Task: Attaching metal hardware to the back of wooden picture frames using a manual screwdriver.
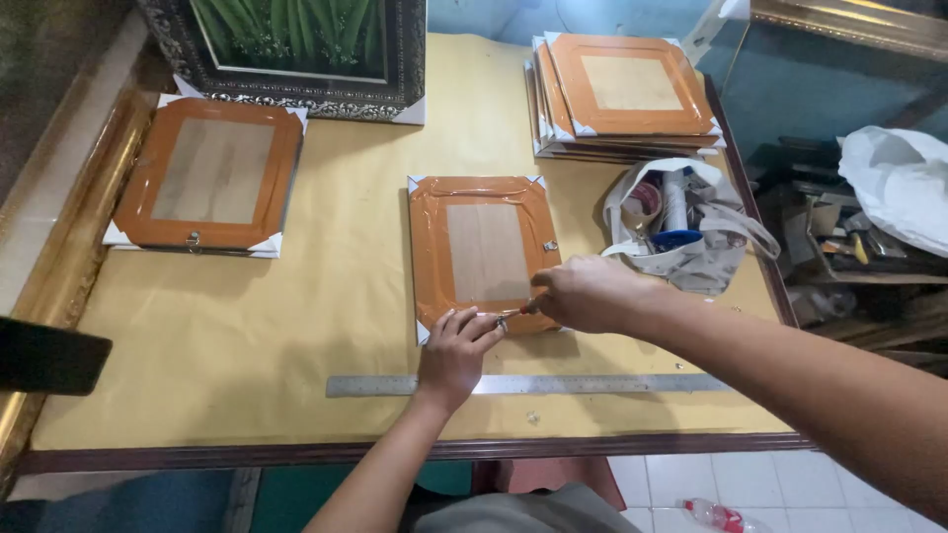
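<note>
A small picture frame (481, 250) lies face down in the middle of the paper-covered table (296, 336), its back edged with orange-brown tape and its corners white. My left hand (454, 353) presses on the frame's near edge, fingertips by a small metal hanger (502, 323). My right hand (585, 294) holds a thin tool with a reddish handle (531, 306), its tip at that hanger. A second small metal hanger (550, 246) sits on the frame's right edge.
A steel ruler (592, 383) lies along the near edge. Another taped frame (209, 175) lies at left, a stack of frames (625, 94) at back right, a dark ornate framed picture (296, 49) at the back. A white bag of tape rolls (681, 225) sits right.
</note>
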